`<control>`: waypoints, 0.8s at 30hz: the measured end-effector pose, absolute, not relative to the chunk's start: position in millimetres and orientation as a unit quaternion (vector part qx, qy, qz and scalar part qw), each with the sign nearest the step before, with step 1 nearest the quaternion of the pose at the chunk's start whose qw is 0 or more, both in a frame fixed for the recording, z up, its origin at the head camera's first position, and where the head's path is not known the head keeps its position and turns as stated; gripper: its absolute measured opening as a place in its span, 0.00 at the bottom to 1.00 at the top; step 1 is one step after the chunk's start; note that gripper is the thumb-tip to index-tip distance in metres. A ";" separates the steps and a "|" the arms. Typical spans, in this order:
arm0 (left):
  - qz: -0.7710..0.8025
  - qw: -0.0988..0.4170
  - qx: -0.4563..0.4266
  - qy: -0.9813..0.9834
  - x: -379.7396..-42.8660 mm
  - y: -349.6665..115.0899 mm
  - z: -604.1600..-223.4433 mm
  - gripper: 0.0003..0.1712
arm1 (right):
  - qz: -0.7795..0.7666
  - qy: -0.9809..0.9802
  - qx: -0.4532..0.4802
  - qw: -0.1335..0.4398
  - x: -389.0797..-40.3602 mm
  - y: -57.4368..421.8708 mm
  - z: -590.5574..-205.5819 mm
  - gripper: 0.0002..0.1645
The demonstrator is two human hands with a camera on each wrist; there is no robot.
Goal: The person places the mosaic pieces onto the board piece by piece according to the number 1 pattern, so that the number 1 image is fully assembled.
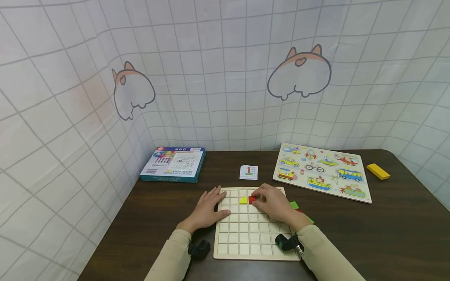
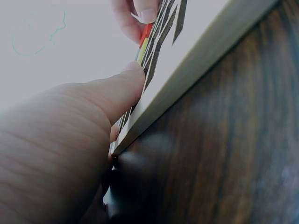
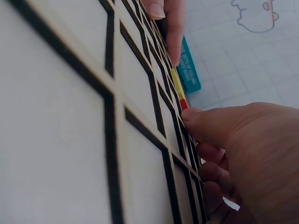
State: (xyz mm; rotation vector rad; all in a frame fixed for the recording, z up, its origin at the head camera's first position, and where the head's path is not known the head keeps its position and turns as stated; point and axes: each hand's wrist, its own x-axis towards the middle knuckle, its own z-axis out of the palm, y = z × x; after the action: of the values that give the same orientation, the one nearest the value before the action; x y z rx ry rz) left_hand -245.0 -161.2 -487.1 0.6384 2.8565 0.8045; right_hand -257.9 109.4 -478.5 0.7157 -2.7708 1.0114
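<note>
A pale wooden grid board (image 1: 224, 256) lies on the dark table. My left hand (image 1: 206, 208) rests on its upper left edge, fingers spread and straight, thumb pointing inward over the squares. With thumb and fingertips, my right hand (image 1: 275, 203) pinches a red tile (image 1: 252, 200) at a square in the second row. Directly left of it sits a yellow tile (image 1: 243, 200) with a slanted side. In the right wrist view the thumb touches the end of the red tile (image 3: 183, 103), and the yellow tile (image 3: 176, 81) lines up beyond it.
Green pieces (image 1: 294, 205) and a bit of red lie right of the board, partly behind the right forearm. Behind the board is a small grid card (image 1: 248, 173). A boxed set (image 1: 172, 164) stands back left; a vehicle puzzle board (image 1: 321, 171) and yellow block (image 1: 378, 171) are right.
</note>
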 end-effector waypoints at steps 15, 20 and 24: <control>0.268 0.051 0.210 0.939 -245.0 -161.1 -485.5 0.42 | 0.336 -0.914 0.223 0.035 -258.0 108.4 -477.5 0.12; 0.268 0.051 0.212 0.938 -244.6 -161.6 -486.3 0.42 | 0.333 -0.915 0.226 0.020 -257.3 108.8 -475.5 0.13; 0.270 0.047 0.219 0.937 -245.1 -161.9 -486.8 0.42 | 0.330 -0.915 0.234 0.007 -255.3 111.2 -471.2 0.14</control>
State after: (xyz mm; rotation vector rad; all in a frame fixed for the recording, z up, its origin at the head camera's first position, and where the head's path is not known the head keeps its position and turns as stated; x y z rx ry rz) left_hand -245.1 -161.9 -486.8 0.6679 2.8569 0.8230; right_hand -255.3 111.2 -471.2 0.7307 -2.8600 1.0317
